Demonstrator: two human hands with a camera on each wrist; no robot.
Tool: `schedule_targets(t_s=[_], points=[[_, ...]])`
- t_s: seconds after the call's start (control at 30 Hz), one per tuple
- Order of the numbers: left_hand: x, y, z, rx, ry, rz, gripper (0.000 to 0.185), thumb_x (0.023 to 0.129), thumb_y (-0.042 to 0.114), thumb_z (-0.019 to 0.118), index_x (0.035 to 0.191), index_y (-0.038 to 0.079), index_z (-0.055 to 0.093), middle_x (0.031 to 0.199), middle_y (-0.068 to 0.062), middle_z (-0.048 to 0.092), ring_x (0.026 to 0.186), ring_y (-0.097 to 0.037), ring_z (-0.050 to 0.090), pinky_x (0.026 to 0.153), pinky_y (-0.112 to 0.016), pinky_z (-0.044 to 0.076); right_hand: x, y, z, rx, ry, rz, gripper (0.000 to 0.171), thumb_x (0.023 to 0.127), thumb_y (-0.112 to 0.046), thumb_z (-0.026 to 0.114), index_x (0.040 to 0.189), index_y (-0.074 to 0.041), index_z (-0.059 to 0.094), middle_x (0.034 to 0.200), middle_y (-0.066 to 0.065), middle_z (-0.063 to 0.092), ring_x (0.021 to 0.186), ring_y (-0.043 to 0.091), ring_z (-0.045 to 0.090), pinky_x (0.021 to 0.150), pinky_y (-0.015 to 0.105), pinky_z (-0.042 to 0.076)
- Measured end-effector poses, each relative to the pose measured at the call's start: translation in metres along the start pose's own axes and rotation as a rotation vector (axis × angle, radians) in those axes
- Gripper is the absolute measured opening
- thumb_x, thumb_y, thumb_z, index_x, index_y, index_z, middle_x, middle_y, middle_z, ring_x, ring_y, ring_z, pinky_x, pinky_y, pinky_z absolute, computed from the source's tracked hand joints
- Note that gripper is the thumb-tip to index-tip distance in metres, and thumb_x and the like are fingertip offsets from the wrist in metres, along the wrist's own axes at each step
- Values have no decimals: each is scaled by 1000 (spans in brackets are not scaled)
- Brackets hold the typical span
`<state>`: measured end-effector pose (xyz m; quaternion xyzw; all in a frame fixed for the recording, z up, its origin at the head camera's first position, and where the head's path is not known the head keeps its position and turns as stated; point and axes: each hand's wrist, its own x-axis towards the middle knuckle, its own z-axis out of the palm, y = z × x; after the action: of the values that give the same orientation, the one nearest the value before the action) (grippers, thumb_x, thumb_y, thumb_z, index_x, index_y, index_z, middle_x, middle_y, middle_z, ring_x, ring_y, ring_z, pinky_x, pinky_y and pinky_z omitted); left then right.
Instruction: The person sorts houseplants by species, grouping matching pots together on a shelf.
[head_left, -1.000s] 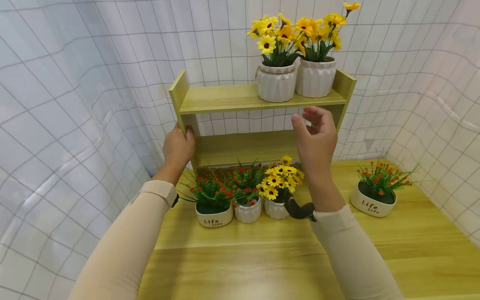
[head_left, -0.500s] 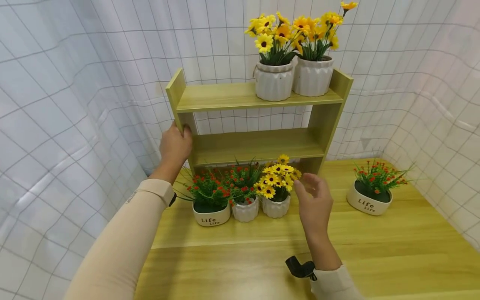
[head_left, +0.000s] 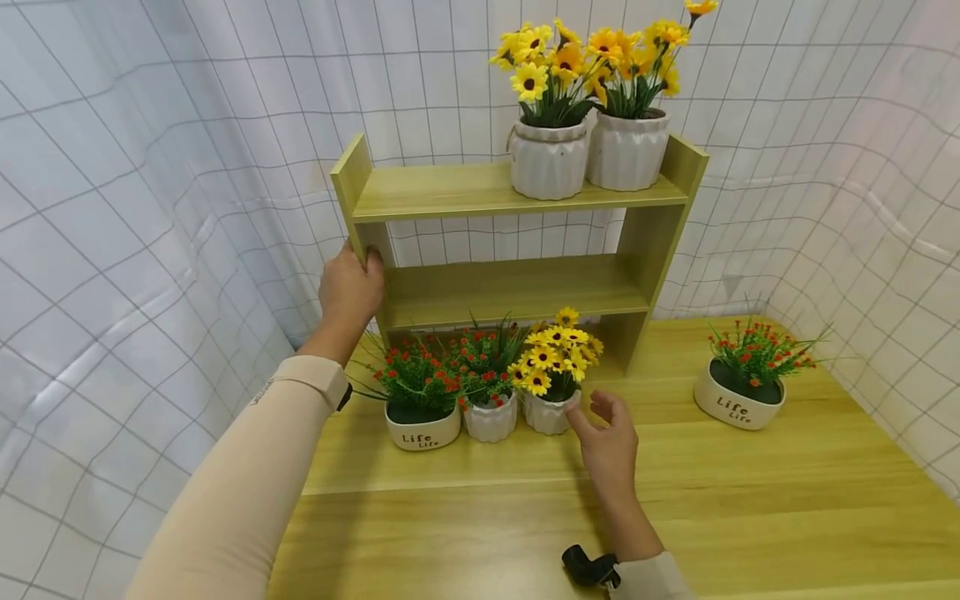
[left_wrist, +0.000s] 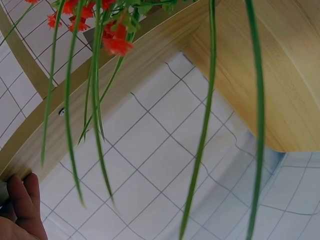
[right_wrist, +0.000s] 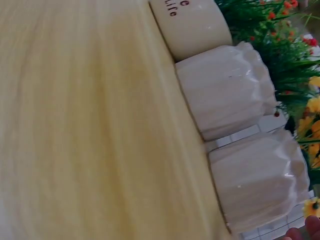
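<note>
Sunflower pot [head_left: 551, 408] on table [head_left: 750, 492], right hand [head_left: 609, 446] open just beside, seemingly not touching. Left hand [head_left: 349, 289] grips shelf [head_left: 487, 192] post. Two pots already up top.

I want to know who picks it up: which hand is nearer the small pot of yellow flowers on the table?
Right. The right hand hovers just beside the yellow flower pot, fingers almost touching it. The left hand grips the shelf upright, farther up and left.

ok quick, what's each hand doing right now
Left hand: grips the left side panel of the wooden shelf.
Right hand: open, fingers relaxed, holding nothing, close beside the small white pot of yellow flowers.
</note>
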<state>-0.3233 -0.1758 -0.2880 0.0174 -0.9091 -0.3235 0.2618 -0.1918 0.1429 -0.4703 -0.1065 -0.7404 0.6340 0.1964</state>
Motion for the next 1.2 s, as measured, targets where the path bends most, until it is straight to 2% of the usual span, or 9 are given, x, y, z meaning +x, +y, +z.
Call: schedule_targets(t_s=[0.1,0.23,0.37,0.57,0.77,1.0,1.2], points=[[0,1,0,6,-3,-4,41,104,33,36,116,1,58,101,-29,67,90,-47,66,69,-57,49,1,5,4,27,-15,16,56,88,-23,78,129,5,52,133,22,53,126,35,49,98,49,43],[1,1,0,9,-5,1,41,104,33,37,119,1,58,102,-30,67,91,-48,66,70,-58,50,3,10,7,45,-40,18,57,88,-20,77,132,4,50,136,22,51,130,34,46,101,49,43],[1,2,0,6,-2,10,42,104,33,37,121,0,58,106,-30,67,95,-49,65,72,-59,50,5,14,12,24,-74,15,61,88,-20,77,135,4,47,138,22,49,131,35,43,101,50,42],[2,0,-1,21,-9,10,43,104,32,35,120,-1,57,106,-31,66,95,-50,64,72,-59,50,8,18,20,-12,-81,1,65,86,-18,79,136,7,46,137,25,48,129,40,43,106,54,34],[3,2,-2,11,1,28,42,104,32,36,117,-1,58,107,-30,66,97,-49,64,73,-59,50,12,20,28,7,-68,-21,65,86,-17,78,137,7,45,137,25,49,130,38,43,108,54,32],[1,1,-1,10,-16,16,43,104,33,36,120,0,58,107,-29,67,93,-46,66,69,-57,51,12,23,34,23,-76,11,70,85,-14,79,139,5,39,137,25,47,130,37,44,106,52,35],[0,-1,0,7,-8,18,41,105,32,36,119,0,58,108,-29,67,94,-47,66,70,-57,50,14,24,38,38,-82,-45,73,83,-10,80,139,7,38,135,24,46,128,36,44,108,49,32]])
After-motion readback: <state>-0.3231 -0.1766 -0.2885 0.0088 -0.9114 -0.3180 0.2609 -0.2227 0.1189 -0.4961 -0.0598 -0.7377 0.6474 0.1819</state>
